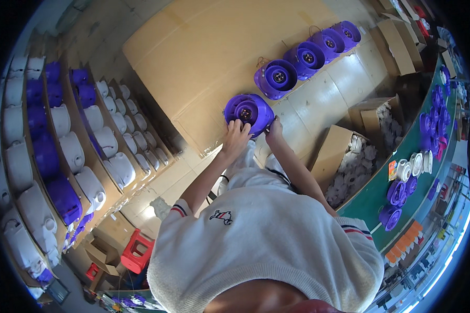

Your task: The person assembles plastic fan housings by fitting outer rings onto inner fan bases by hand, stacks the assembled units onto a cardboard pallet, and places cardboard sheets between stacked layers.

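Note:
A purple round plastic housing [257, 104] with a dark metal part at its centre stands at the near edge of a big cardboard-coloured surface. My left hand [237, 136] grips its near rim, the fingers bent over the edge. At its near right side, my right hand [274, 131] is closed, with a small dark bit at the fingertips that is too small to name. Beyond it, several similar purple housings [275, 79] stand in a row running away to the right along the same edge. Thin wires stick out behind some of them.
On the left, tiered cardboard shelves [91, 180] hold white and purple plastic shells. A red stool [137, 251] is at lower left. To the right, open cartons [331, 156] hold white pieces beside a green table [373, 229] carrying purple and white parts.

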The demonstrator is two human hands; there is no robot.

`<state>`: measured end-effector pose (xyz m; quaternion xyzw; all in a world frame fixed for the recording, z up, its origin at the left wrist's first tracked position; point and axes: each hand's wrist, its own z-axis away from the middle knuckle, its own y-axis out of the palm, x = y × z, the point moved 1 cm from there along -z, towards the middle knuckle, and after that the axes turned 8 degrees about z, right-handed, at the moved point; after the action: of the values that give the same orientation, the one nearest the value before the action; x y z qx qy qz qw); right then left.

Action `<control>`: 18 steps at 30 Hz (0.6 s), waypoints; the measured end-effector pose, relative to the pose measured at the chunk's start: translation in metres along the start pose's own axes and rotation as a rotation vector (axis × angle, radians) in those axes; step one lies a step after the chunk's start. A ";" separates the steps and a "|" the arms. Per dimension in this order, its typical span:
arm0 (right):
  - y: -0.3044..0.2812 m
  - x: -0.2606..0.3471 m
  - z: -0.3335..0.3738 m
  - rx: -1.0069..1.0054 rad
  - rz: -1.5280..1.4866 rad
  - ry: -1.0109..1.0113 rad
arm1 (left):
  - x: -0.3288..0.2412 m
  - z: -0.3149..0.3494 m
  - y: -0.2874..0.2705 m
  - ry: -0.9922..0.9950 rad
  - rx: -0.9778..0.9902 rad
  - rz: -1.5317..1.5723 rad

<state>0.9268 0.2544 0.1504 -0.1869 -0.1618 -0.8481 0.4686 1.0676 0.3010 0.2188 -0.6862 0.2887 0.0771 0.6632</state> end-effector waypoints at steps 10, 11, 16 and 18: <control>-0.001 -0.002 -0.016 0.192 0.134 -0.226 | 0.023 -0.031 0.011 0.144 -0.075 -0.223; -0.001 0.000 -0.018 0.208 0.184 -0.247 | 0.026 -0.034 0.011 0.165 -0.080 -0.229; 0.001 0.006 -0.017 0.330 0.185 -0.169 | 0.036 -0.042 0.012 0.232 -0.050 -0.278; 0.003 0.008 -0.012 0.361 0.165 -0.150 | 0.038 -0.041 0.013 0.225 0.015 -0.299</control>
<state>0.9239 0.2416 0.1437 -0.1751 -0.3297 -0.7478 0.5491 1.0807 0.2515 0.1937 -0.7210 0.2561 -0.1017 0.6358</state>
